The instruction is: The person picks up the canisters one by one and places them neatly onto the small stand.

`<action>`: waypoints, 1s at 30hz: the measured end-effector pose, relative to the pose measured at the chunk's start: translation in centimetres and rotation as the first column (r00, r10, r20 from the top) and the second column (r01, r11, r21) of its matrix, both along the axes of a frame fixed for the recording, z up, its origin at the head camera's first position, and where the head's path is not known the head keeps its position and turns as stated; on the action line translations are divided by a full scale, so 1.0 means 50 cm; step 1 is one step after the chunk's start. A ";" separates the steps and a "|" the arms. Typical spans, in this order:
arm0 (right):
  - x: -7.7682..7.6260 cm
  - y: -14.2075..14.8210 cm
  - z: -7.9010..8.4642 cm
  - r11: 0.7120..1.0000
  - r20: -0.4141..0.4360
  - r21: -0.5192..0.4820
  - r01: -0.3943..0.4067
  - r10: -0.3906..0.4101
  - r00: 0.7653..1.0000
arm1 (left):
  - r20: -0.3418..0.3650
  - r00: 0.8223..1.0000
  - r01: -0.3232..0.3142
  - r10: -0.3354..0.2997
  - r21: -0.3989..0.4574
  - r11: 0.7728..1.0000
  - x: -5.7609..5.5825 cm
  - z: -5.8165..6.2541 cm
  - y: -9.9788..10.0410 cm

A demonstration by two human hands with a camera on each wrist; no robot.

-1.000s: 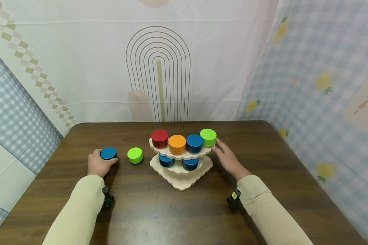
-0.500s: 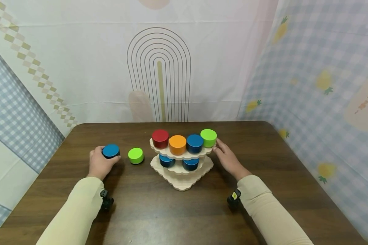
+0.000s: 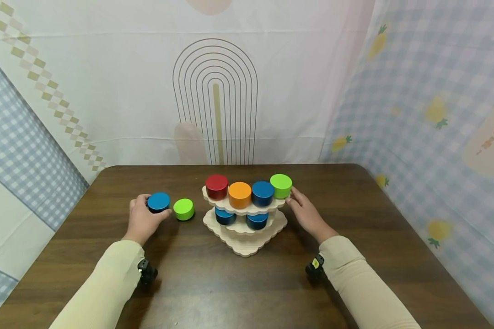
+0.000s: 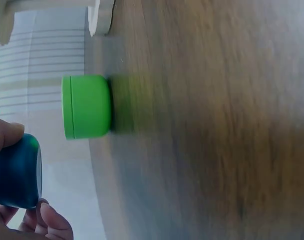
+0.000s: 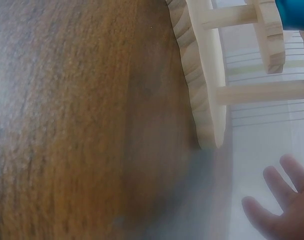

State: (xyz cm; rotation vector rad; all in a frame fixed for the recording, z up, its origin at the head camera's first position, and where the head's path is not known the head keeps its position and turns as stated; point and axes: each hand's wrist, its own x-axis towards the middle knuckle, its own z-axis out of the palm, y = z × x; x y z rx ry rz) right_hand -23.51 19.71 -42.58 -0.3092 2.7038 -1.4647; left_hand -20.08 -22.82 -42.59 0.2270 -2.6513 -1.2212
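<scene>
In the head view my left hand [image 3: 144, 218] grips a blue round tin [image 3: 158, 201] between thumb and fingers. Its pale base faces the table, raised off it in the left wrist view. Just right of it, a lime green round tin [image 3: 184, 209] stands on the table. My right hand [image 3: 307, 214] is at the right edge of a tiered wooden stand [image 3: 245, 246], its fingertips beside the top tier. Three of its fingers [image 5: 279, 185] show extended and spread in the right wrist view. The top tier bears red [image 3: 217, 187], orange [image 3: 240, 195], blue [image 3: 262, 193] and green [image 3: 281, 186] tins.
Two more blue tins [image 3: 225, 216] sit on the stand's middle tier, partly hidden under the top one. The brown wooden table [image 3: 214, 292] ends at a hanging printed cloth [image 3: 144, 91] behind, with checked cloth at both sides.
My left hand has lifted the blue tin and carried it right, close to the lime green tin. The right hand and the stand stay in place.
</scene>
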 end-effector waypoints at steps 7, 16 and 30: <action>0.000 0.000 0.000 1.000 0.004 0.000 -0.006 0.006 1.000 | -0.006 1.000 0.027 -0.027 0.018 0.999 0.012 0.008 0.022; 0.002 0.000 0.002 1.000 0.000 -0.004 -0.009 0.009 1.000 | -0.002 0.997 0.074 -0.074 0.024 0.997 0.025 0.008 0.049; -0.001 0.000 -0.001 1.000 -0.007 -0.007 -0.020 0.020 1.000 | 0.033 0.985 0.168 -0.167 -0.009 0.986 0.047 -0.006 0.114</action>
